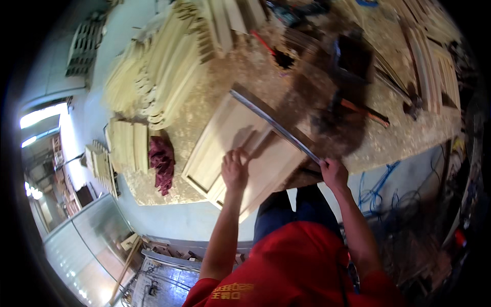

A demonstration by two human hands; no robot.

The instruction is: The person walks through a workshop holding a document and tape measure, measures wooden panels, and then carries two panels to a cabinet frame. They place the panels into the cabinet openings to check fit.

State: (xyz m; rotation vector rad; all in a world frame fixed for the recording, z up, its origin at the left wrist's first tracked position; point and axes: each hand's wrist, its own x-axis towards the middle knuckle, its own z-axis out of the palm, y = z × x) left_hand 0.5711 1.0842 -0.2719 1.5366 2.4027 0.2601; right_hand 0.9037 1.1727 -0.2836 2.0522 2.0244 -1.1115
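A pale wooden panel with a raised frame and a middle rail lies at an angle across the front edge of the workbench. My left hand rests on it near the middle rail, fingers apart, gripping nothing. Along the panel's far right edge runs a long, narrow grey metal strip, which looks like a straightedge. Its near end is pinched in my right hand, beside the panel's right corner. Whether the strip touches the panel along its whole length I cannot tell.
Stacked curved wooden slats fill the bench's back left. A dark red cloth lies left of the panel. An orange-handled tool, a dark box and long boards are to the right. Blue hose hangs below the bench.
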